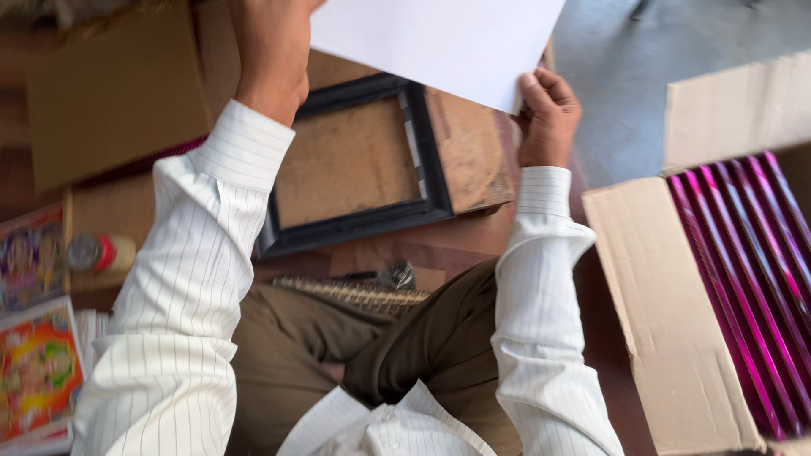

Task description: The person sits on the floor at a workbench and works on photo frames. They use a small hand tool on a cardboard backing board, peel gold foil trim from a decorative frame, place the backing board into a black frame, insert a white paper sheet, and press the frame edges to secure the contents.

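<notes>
My left hand [272, 55] is raised at the sheet's left edge, though its fingers run out of view at the top, so I cannot tell whether they are closed on the white sheet of paper [439, 42]. The sheet hangs tilted above the black picture frame [355, 160] (which lies flat on a wooden board [465, 152], long side running left to right). My right hand [547, 118] pinches the sheet's lower right corner, thumb on top, fingers curled beneath, wrist bent up from my striped sleeve.

Open cardboard box [667, 338] at right holds shiny magenta strips [752, 279]. Colourful printed pictures [34, 371] lie at left, beside a small red-capped container [101, 252]. Grey floor [617, 93] beyond.
</notes>
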